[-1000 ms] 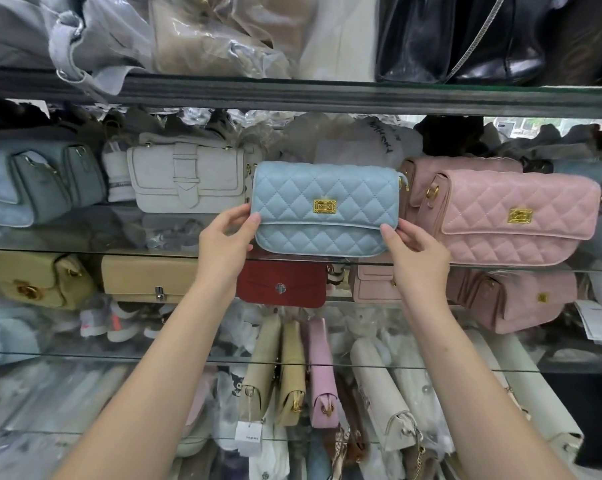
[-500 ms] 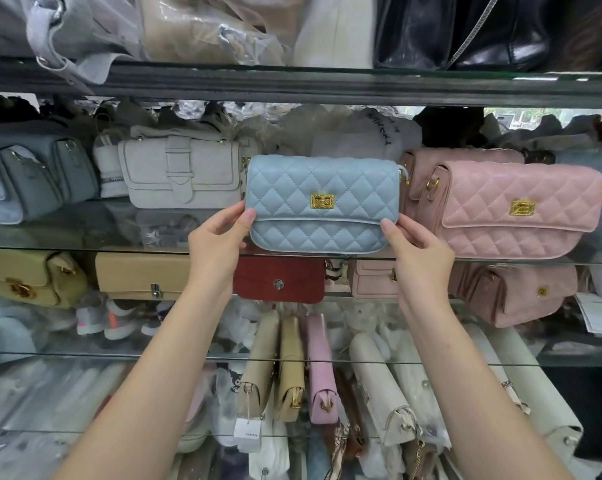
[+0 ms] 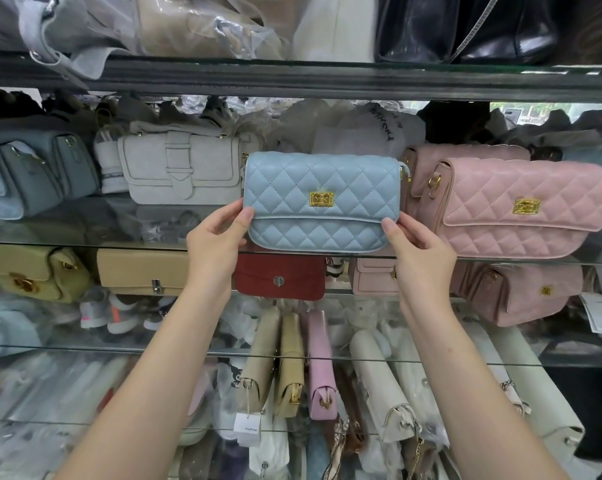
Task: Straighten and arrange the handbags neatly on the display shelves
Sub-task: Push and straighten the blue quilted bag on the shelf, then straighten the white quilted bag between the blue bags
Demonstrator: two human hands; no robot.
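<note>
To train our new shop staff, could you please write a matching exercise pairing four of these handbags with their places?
Column one: 1. blue quilted bag; 2. front pink quilted bag; 3. grey strap bag; 4. red bag.
Column two: a. one shelf lower; b. right of the held bag; c. between left hand and right hand; d. left of the held bag.
Pairs: 1-c; 2-b; 3-d; 4-a.

Soft, even light fills the scene, bright and almost shadowless. Glare streaks the plastic wrapping (image 3: 223,26) and the black bag (image 3: 424,29) at the far top, and daylight glows at the far right. The glass shelf (image 3: 84,244) hazes what lies beneath at the left. Straight lines bow toward the edges.
</note>
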